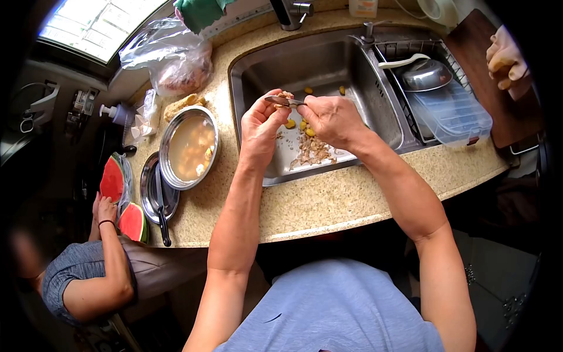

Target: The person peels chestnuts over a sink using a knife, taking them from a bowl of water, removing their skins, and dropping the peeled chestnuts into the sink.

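Note:
Over the sink point(363, 126), my left hand point(262, 126) is closed around a small, knobbly brown piece point(285, 95) that looks like a root. My right hand point(334, 120) grips a small knife point(282, 101), its metal blade lying against that piece. Brown peelings point(314, 151) lie in a heap on the sink floor below. Several yellow bits point(309, 131) are scattered around them. To the left of my hands, a metal bowl point(214, 154) on the counter holds cloudy water with pale and yellow pieces in it.
Beside the bowl, a black-handled knife point(161, 205) rests across a metal dish point(146, 186). A co-worker point(88, 264) at the left touches cut watermelon point(112, 179). Right of the sink stands a dish rack point(431, 47) with a plastic lid point(451, 114). The faucet point(288, 14) rises behind.

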A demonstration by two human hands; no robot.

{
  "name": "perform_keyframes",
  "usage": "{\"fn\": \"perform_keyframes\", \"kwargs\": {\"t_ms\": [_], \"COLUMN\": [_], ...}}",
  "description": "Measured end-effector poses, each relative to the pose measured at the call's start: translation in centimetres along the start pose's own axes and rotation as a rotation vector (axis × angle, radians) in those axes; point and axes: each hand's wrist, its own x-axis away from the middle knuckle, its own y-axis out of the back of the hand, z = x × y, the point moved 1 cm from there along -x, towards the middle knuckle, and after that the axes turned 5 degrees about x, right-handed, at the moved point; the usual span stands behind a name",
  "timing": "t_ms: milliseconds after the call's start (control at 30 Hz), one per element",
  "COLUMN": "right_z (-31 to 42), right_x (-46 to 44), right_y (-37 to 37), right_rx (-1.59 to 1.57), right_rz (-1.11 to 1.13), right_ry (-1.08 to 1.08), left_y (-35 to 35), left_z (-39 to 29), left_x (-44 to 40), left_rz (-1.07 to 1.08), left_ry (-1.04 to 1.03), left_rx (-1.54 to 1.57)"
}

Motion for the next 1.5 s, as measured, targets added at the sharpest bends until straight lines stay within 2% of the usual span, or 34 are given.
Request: {"fn": "perform_keyframes", "kwargs": {"t_ms": [167, 267, 333, 433, 600, 667, 800, 833, 900, 933, 1033, 1133, 1233, 1500], "right_z": [-1.0, 0.1, 0.7, 0.5, -0.4, -0.6, 0.5, 0.6, 0.4, 0.0, 0.3, 0.4, 0.2, 0.3], "right_x": [-0.1, -0.3, 0.0, 0.0, 0.0, -0.2, 0.3, 0.2, 0.0, 0.0, 0.0, 0.2, 0.0, 0.0], "right_y": [-0.2, 0.3, 0.1, 0.0, -0.4, -0.6, -0.7, -0.6, -0.4, -0.5, 0.0, -0.4, -0.1, 0.0], "right_rx": [0.059, -0.122, -0.481, -0.638, -0.577, -0.264, -0.081, -0.081, -0.105, -0.107, -0.200, -0.138, -0.117, -0.155], "right_rz": [0.038, 0.062, 0.008, 0.052, 0.064, -0.023, -0.009, -0.010, 0.087, 0.111, 0.093, 0.108, 0.140, 0.138], "right_ry": [-0.132, -0.186, -0.215, -0.252, -0.226, -0.211, -0.053, -0.053, -0.220, -0.237, -0.205, -0.153, -0.235, -0.212], "left_y": [-0.3, -0.4, -0.6, -0.6, -0.7, -0.9, -0.2, 0.0, 0.3, 0.2, 0.1, 0.1, 0.0, -0.2], "left_z": [-0.1, 0.0, -0.1, 0.5, 0.3, -0.4, -0.1, 0.0, 0.3, 0.4, 0.4, 0.2, 0.1, -0.2], "left_x": [0.1, 0.1, 0.2, 0.2, 0.4, 0.3, 0.1, 0.1, 0.1, 0.1, 0.0, 0.0, 0.1, 0.3], "left_rz": [-0.006, -0.029, -0.012, 0.044, 0.011, -0.042, -0.012, -0.011, -0.034, -0.029, -0.046, -0.051, -0.044, 0.005], "left_ry": [-0.001, 0.001, 0.000, 0.062, 0.107, 0.076, 0.023, 0.023, 0.043, 0.046, 0.058, 0.040, 0.000, -0.003], "left_rx": [-0.025, -0.001, 0.041, 0.029, 0.059, 0.144, 0.220, 0.219, 0.284, 0.283, 0.263, 0.258, 0.234, 0.185]}}
